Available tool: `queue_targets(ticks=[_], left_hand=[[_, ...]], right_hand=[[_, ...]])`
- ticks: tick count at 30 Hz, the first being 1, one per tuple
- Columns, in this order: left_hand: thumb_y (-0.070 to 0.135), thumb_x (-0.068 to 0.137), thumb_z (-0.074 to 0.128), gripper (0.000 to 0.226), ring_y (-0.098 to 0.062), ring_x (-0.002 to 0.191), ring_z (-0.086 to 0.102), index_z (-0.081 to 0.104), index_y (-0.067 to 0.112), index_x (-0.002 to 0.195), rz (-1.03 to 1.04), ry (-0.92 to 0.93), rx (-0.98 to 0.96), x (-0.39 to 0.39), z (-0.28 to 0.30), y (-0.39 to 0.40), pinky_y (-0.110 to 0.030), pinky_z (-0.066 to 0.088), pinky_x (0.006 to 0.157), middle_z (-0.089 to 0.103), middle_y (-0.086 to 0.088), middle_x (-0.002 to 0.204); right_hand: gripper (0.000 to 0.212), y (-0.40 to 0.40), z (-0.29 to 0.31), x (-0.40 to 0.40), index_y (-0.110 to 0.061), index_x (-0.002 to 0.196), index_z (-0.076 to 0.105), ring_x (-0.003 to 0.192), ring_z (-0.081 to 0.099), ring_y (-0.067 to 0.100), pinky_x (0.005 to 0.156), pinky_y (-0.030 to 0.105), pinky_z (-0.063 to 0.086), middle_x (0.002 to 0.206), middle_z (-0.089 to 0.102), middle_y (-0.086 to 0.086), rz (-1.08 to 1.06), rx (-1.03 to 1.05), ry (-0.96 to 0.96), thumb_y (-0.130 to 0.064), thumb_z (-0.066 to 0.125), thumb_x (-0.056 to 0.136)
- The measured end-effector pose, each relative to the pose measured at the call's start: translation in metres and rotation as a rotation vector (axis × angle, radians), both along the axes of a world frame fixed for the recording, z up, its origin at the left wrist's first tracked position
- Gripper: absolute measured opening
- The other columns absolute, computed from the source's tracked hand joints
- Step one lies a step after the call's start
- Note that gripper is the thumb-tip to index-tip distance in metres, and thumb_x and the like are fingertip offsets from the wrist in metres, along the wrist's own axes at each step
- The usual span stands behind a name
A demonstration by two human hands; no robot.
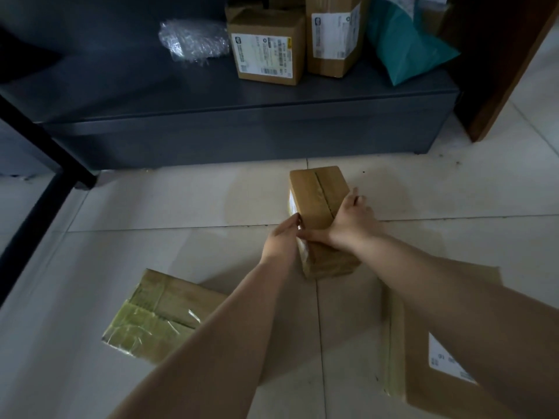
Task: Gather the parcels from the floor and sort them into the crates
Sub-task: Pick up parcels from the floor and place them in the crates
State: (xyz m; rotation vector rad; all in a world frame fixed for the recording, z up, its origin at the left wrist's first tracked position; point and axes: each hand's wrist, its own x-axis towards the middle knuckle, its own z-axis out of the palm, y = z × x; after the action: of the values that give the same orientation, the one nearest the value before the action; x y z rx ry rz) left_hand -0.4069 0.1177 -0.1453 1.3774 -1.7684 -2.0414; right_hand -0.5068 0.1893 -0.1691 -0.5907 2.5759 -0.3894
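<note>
A long brown cardboard parcel (317, 201) lies on the tiled floor in the middle of the view. My left hand (282, 240) grips its left side near the close end. My right hand (348, 225) grips it from the right, thumb stretched across the top. A flat parcel wrapped in yellowish tape (154, 316) lies on the floor at the lower left, partly under my left forearm. Another large cardboard parcel with a white label (423, 358) lies at the lower right, mostly hidden by my right forearm.
A low dark grey shelf (242, 128) stands just beyond the parcel. On it are two labelled cardboard boxes (269, 46), a teal mailer bag (405, 43) and a bubble-wrap bundle (193, 40). A black post (42, 140) slants at left; a brown door frame (511, 71) rises at right.
</note>
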Motion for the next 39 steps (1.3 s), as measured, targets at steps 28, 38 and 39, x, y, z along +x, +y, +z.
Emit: queue_targets(ticks=[28,38,39], left_hand=[[0.023,0.085,0.053,0.042,-0.017,0.108,0.051,0.048,0.028,0.127,-0.587,-0.108,-0.768,0.009,0.009,0.067,-0.036,0.046,0.090,0.053,0.004,0.126],[0.028,0.072,0.078,0.100,-0.023,0.117,0.050,0.013,0.013,0.147,-0.977,-0.286,-0.362,0.001,-0.014,0.136,-0.030,0.044,0.086,0.044,-0.007,0.138],[0.025,0.071,0.079,0.104,-0.022,0.115,0.050,0.010,0.014,0.148,-0.970,-0.283,-0.370,0.000,-0.016,0.138,-0.030,0.045,0.085,0.045,-0.007,0.136]], right_hand=[[0.055,0.116,0.039,0.001,-0.017,0.131,0.046,0.112,0.052,0.024,0.089,0.035,0.045,0.124,0.053,0.005,0.136,-0.262,0.257,-0.029,0.066,0.081],[0.113,0.208,0.013,0.000,-0.028,0.142,0.019,0.134,0.007,0.015,0.107,0.050,0.033,0.143,0.016,-0.013,0.372,0.093,0.038,-0.059,0.079,0.051],[0.113,0.208,0.011,-0.002,-0.026,0.142,0.020,0.134,0.007,0.014,0.107,0.047,0.034,0.143,0.017,-0.012,0.362,0.063,0.053,-0.059,0.079,0.052]])
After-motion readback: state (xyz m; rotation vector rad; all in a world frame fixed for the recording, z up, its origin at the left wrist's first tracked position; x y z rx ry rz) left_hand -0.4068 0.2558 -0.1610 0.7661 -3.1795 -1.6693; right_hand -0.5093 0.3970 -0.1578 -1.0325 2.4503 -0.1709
